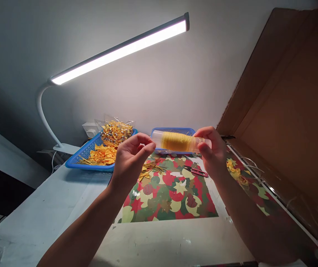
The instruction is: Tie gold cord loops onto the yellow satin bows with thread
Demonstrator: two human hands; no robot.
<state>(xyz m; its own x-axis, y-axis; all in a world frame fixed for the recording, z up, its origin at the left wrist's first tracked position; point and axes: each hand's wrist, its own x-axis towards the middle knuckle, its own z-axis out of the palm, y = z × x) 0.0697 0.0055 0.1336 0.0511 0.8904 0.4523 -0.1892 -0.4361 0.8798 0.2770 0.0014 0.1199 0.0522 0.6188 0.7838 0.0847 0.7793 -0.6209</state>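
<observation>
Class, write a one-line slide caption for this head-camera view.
Left hand and right hand hold a clear spool of yellow thread above a red-green patterned sheet.

both hands holding thread spool

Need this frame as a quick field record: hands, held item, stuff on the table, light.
left hand: fingertips at the left end of the spool
right hand: grips the right end of the spool
spool: clear tube wound with yellow thread, held level above the table
mat: red, green and cream patterned sheet
basket: blue, holds gold ribbon bows
snips: lying on the mat
lamp: on
</observation>
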